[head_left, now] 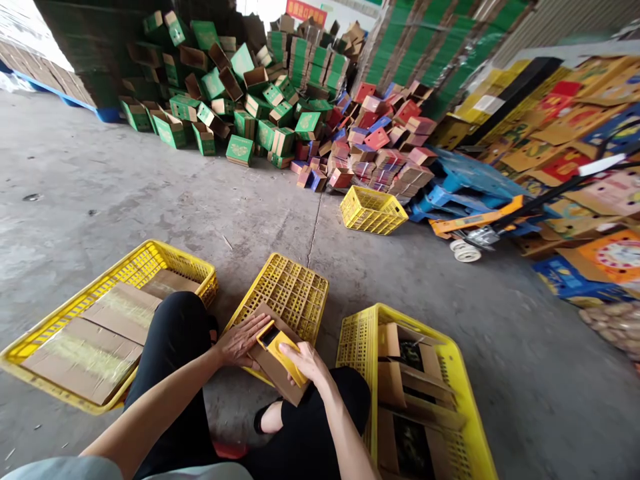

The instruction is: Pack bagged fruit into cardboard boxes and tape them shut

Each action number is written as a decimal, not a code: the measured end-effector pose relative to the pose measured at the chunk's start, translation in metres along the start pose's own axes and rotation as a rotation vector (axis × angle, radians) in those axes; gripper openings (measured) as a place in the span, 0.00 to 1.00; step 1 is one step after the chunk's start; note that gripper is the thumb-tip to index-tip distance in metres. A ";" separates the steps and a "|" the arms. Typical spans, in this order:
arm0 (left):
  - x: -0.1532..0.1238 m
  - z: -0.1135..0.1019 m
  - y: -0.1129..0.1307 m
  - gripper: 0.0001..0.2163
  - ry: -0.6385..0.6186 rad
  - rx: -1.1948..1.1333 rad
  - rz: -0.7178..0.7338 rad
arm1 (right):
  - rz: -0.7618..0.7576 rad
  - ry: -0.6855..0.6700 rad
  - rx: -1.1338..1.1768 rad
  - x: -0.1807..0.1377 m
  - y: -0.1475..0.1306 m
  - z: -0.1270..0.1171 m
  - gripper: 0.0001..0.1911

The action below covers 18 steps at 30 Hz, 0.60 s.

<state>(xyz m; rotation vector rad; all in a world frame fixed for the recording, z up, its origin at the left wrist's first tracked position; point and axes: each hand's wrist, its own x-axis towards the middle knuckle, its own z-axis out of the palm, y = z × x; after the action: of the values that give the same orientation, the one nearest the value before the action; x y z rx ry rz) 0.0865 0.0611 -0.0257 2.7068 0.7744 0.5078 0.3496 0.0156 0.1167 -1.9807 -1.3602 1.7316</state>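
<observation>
A closed brown cardboard box [270, 369] lies tilted across an upturned yellow plastic crate [296, 283] between my knees. My left hand [243, 341] rests against the box's left side with its fingers stretched flat over the top. In my right hand [309, 362] is a yellow tape dispenser [281, 352] with a dark opening at its far end, lying along the top of the box. My right fingers wrap around its near part. The underside of the box, where it meets the crate and my leg, is hidden.
At left, a yellow crate [184, 257] holds taped cardboard boxes [93, 353]. Another yellow crate [465, 373] at right contains open boxes [420, 380] with dark contents. Farther off are a small yellow crate [373, 212], heaped green cartons [240, 150], red cartons [380, 139] and an orange pallet jack [480, 223].
</observation>
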 end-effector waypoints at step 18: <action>0.003 0.008 0.003 0.56 -0.059 -0.088 0.013 | 0.043 0.027 -0.070 -0.001 0.015 -0.003 0.22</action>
<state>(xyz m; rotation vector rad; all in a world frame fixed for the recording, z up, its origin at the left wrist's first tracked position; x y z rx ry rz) 0.0932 0.0587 -0.0309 2.6351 0.7031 0.4522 0.3597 0.0077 0.1083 -2.0771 -1.3986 1.6908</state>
